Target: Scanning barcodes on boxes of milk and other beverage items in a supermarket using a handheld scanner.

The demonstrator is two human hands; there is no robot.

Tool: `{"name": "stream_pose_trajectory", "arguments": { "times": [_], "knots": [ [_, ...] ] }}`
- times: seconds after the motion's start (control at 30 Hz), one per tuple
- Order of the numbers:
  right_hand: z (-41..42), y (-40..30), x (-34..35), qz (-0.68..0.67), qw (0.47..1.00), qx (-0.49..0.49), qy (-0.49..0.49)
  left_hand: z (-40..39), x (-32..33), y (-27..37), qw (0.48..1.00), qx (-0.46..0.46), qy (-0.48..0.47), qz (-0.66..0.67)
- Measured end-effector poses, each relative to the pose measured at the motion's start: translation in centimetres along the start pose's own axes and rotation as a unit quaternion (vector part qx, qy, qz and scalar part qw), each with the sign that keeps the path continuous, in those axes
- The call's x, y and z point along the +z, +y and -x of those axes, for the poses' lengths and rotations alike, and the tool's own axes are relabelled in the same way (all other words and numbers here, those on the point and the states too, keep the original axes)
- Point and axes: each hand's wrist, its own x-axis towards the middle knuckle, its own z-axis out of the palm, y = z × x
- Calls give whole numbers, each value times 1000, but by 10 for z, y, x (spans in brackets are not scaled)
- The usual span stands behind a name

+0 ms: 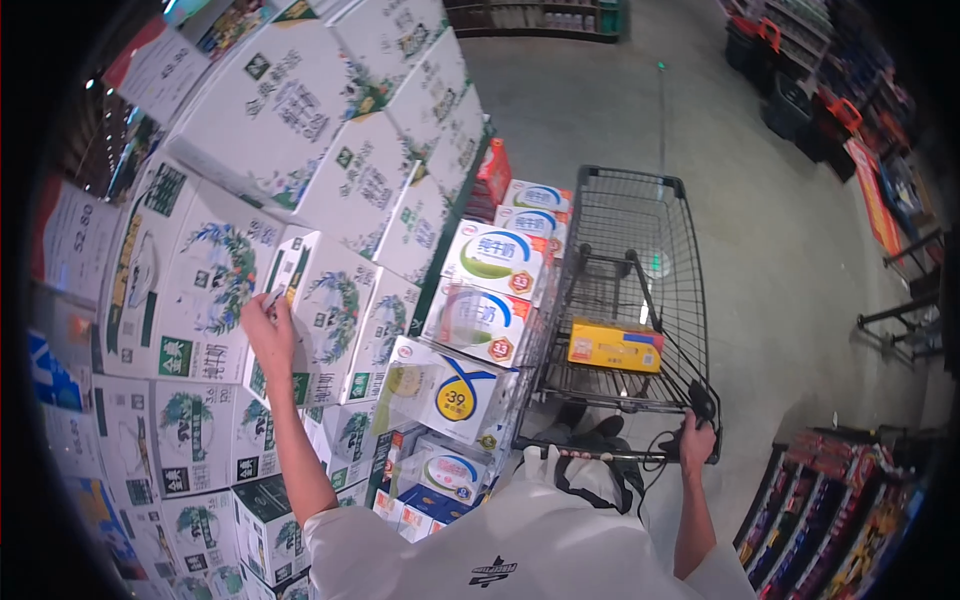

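My left hand [271,330] reaches up to a white milk carton box [330,315] with a green and floral print, its fingers bent at the carry handle on the box's narrow side. Whether the fingers grip the handle is hard to tell. My right hand [697,442] is closed around the right end of the shopping cart's handlebar, beside a black device with a cord. The black wire shopping cart [626,388] stands before me, with a yellow box [615,346] lying in it near the handle end.
Tall stacks of white milk boxes [255,97] rise at the left. Further milk cartons [496,259] are stacked between them and the cart. A snack rack [814,502] stands at the lower right; dark baskets [787,105] line the upper right. Grey floor [540,97] extends ahead.
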Motion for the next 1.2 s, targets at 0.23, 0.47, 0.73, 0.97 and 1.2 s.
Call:
{"name": "stream_pose_trajectory", "arguments": {
  "times": [0.23,0.47,0.73,0.97,1.2],
  "knots": [
    [0,-12,3,1,1000,17,6,51,-20,110,967,168,128,-142],
    [-12,1,14,21,999,14,33,190,43,215,955,221,-81,182],
    [-7,-27,3,4,1000,27,6,325,160,236,856,208,-327,342],
    [-10,-25,8,0,1000,17,14,355,224,226,846,205,-430,239],
    [-10,-31,7,-21,999,37,-15,356,234,223,855,207,-415,233]
  ]
}}
